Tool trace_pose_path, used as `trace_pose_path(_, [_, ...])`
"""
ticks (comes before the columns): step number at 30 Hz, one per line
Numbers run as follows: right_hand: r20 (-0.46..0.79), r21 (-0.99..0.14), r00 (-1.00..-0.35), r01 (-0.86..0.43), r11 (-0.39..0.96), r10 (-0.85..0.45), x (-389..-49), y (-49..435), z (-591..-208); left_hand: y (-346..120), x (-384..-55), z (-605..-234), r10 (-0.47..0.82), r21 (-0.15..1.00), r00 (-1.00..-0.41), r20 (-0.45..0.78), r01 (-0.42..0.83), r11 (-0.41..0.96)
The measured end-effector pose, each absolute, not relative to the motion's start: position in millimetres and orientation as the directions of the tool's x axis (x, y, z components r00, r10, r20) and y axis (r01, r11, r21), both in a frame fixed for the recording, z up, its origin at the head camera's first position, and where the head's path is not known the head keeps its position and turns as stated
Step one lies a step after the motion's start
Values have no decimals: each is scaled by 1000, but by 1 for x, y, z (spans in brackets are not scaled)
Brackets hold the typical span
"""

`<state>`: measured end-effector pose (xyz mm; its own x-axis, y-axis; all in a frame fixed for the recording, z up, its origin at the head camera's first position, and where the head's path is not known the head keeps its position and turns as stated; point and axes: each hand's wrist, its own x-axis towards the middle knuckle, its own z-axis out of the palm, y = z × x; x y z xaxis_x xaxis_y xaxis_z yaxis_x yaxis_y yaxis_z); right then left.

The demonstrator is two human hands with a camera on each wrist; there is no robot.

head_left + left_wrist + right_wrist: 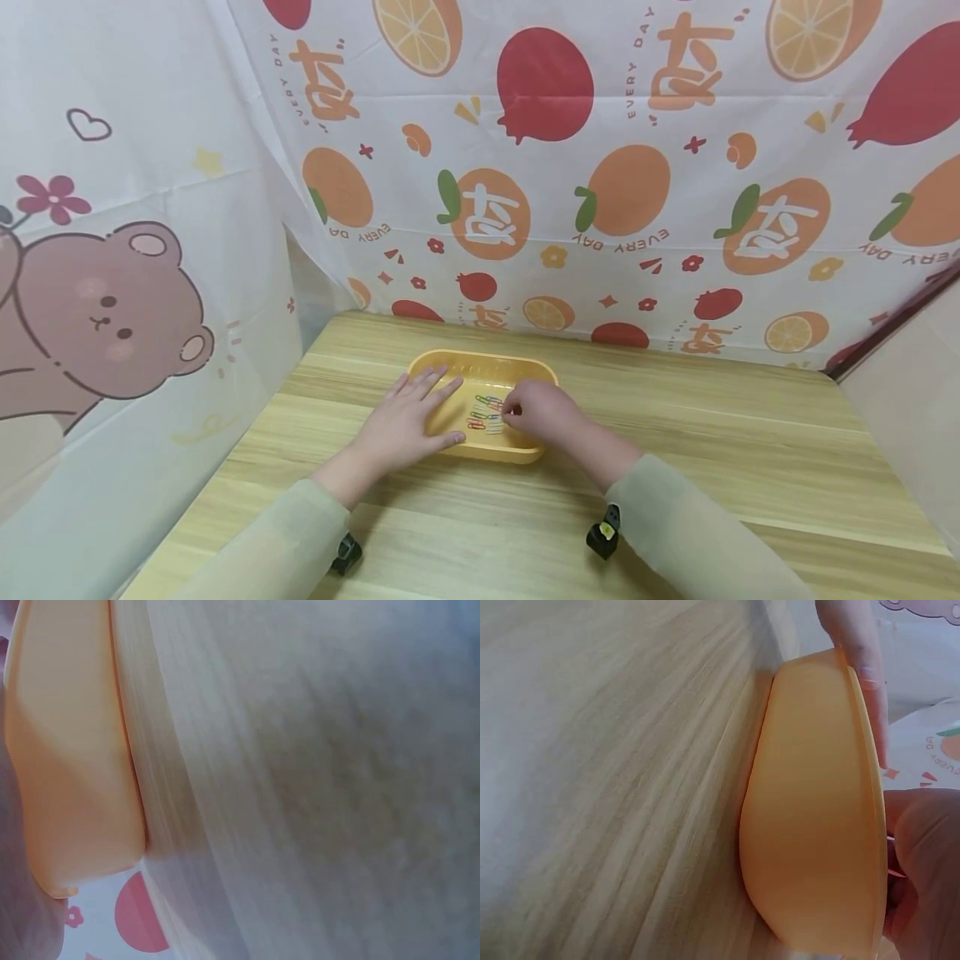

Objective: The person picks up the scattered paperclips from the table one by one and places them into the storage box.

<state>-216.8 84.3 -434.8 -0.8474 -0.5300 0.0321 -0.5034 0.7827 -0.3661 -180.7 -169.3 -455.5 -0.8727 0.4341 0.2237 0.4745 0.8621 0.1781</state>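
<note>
A shallow yellow-orange plastic tray [495, 454] sits on the table, with several small colored paper clips [477, 415] in red, green, blue and white grouped on its floor. My left hand [401, 427] spreads its straight fingers over the tray's left end, thumb along the front rim. Over the right side of the tray, my right hand [546, 410] has thumb and forefinger pinched together at the edge of the clip group. In the right wrist view, curled fingers [900, 900] show just past the rim, with a thin pinkish bit of a clip at them. The left wrist view shows mostly the tray's outer wall [75, 750].
The wood-grain table [712, 467] extends around the tray. Behind it hangs a fruit-print cloth [555, 192], and a bear-print cloth [112, 308] hangs on the left. Small black devices [602, 537] are strapped at both wrists over light sleeves.
</note>
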Motion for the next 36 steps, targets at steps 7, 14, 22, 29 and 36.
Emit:
trace_pose_path(7, [-49, -321, -858, -472, 821, -512, -222, 78, -434, -169, -181, -455, 436, 177, -872, 225, 476, 861])
trace_pose_path(14, [-72, -255, -866, -463, 849, -495, -226, 74, -433, -169, -183, -454, 438, 172, -870, 226, 478, 861])
trace_pose_path(22, [-91, -195, -864, -472, 860, -495, -227, 71, -432, -168, -183, -451, 436, 184, -873, 218, 475, 860])
trace_pose_path(29, [-124, -169, -864, -465, 869, -487, -225, 71, -434, -168, -183, -451, 442, 181, -870, 219, 481, 858])
trace_pose_path(36, [-91, -191, -876, -452, 871, -475, -224, 71, -433, -169, -184, -453, 440, 173, -873, 213, 477, 862])
